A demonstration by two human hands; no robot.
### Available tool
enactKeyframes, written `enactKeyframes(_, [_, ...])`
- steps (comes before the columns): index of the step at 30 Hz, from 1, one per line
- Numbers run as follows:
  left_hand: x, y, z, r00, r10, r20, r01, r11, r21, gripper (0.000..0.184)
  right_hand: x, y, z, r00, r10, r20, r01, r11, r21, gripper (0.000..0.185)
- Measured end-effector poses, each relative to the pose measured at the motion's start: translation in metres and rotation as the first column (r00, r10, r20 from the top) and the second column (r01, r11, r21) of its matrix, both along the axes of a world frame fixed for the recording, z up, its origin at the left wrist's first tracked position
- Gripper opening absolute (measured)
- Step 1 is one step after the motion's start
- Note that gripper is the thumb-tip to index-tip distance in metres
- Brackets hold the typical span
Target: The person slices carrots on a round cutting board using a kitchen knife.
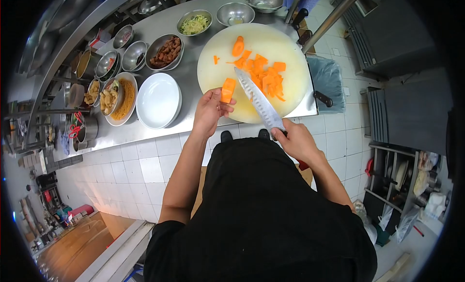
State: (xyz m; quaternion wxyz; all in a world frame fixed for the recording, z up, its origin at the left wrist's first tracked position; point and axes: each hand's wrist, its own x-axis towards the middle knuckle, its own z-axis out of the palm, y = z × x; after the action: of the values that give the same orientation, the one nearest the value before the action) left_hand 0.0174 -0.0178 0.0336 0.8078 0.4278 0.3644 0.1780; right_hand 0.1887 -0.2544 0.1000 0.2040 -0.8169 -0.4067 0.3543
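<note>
A squared-off piece of carrot (228, 89) is pinched between the thumb and fingers of my left hand (212, 109), at the near left of a round cutting board (218, 47). My right hand (298, 140) grips the handle of a kitchen knife (260, 100), its dimpled blade slanting up and left across the board. The blade tip lies beside a spread of thin carrot slices (265, 76). Farther back on the board rests a carrot stub (238, 46), with small carrot scraps (216, 60) to its left.
Left of the board stand stacked white plates (157, 101), a bowl of brown meat (167, 52) and several other metal bowls. Shredded green vegetable fills a bowl (194, 24) behind. A second knife handle (323, 99) juts past the right edge, near a bin with a plastic liner (328, 78).
</note>
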Motion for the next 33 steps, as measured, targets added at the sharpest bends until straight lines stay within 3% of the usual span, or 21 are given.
enactKeyframes(1, [-0.002,0.003,-0.004,0.990,-0.023,-0.139,0.030,0.998,0.049,0.031,-0.001,0.000,0.000,1.000,0.017,-0.015,-0.018,1.000,-0.007,0.038])
enactKeyframes(2, [-0.004,0.004,-0.009,0.990,-0.023,-0.142,0.030,0.998,0.047,0.031,-0.001,0.000,-0.001,0.999,0.035,-0.032,-0.036,0.999,-0.015,0.038])
enactKeyframes(4, [-0.005,0.004,-0.007,0.904,-0.010,-0.427,0.149,0.945,0.292,0.033,-0.002,-0.002,-0.007,0.996,0.055,-0.072,-0.055,0.998,-0.001,0.038])
enactKeyframes(5, [-0.006,0.004,-0.008,0.904,-0.012,-0.428,0.149,0.945,0.289,0.033,-0.002,-0.002,-0.010,0.991,0.074,-0.109,-0.073,0.997,0.014,0.038])
enactKeyframes(7, [-0.010,0.000,-0.010,0.789,0.214,-0.576,0.333,0.639,0.693,0.030,-0.003,-0.002,-0.010,0.991,0.072,-0.114,-0.076,0.997,-0.033,0.038])
enactKeyframes(8, [-0.010,-0.003,-0.011,0.789,0.213,-0.576,0.332,0.641,0.692,0.030,-0.002,0.000,-0.009,0.991,0.068,-0.114,-0.077,0.994,-0.074,0.037])
enactKeyframes(10, [-0.005,-0.014,-0.006,0.899,0.306,-0.315,0.232,0.278,0.932,0.034,0.000,0.001,-0.008,0.990,0.026,-0.139,-0.038,0.996,-0.083,0.037])
enactKeyframes(11, [-0.001,-0.018,-0.004,0.898,0.305,-0.317,0.233,0.283,0.930,0.034,0.001,0.001,-0.007,0.986,-0.018,-0.164,0.003,0.996,-0.089,0.037])
enactKeyframes(13, [0.005,-0.023,-0.003,0.919,0.262,-0.296,0.272,0.125,0.954,0.037,0.004,0.003,-0.002,0.988,-0.004,-0.153,-0.011,0.995,-0.100,0.037])
enactKeyframes(17, [-0.004,-0.018,-0.024,0.929,0.252,-0.270,0.242,0.135,0.961,0.036,0.010,0.003,0.005,0.977,0.101,-0.187,-0.112,0.992,-0.051,0.036])
enactKeyframes(20, [-0.013,-0.014,-0.026,0.967,0.183,-0.176,0.166,0.068,0.984,0.025,0.011,0.001,-0.007,0.982,0.136,-0.134,-0.147,0.987,-0.073,0.036])
enactKeyframes(25, [-0.017,-0.015,-0.021,0.947,0.189,-0.259,0.232,0.152,0.961,0.025,0.009,-0.003,-0.012,0.969,0.072,-0.235,-0.101,0.989,-0.111,0.037])
enactKeyframes(27, [-0.016,-0.015,-0.023,0.953,0.211,-0.218,0.207,0.074,0.975,0.023,0.008,-0.003,-0.013,0.969,0.092,-0.229,-0.121,0.986,-0.116,0.038])
enactKeyframes(28, [-0.016,-0.016,-0.023,0.949,0.222,-0.225,0.217,0.060,0.974,0.020,0.008,-0.006,-0.024,0.962,0.124,-0.242,-0.137,0.990,-0.037,0.035])
enactKeyframes(31, [-0.018,-0.014,-0.029,0.957,0.218,-0.193,0.201,-0.016,0.980,0.019,0.006,-0.003,-0.012,0.942,0.085,-0.324,-0.126,0.987,-0.105,0.037])
enactKeyframes(33, [-0.018,-0.016,-0.032,0.953,0.223,-0.204,0.209,0.002,0.978,0.019,0.005,-0.002,-0.006,0.946,0.084,-0.312,-0.130,0.983,-0.127,0.037])
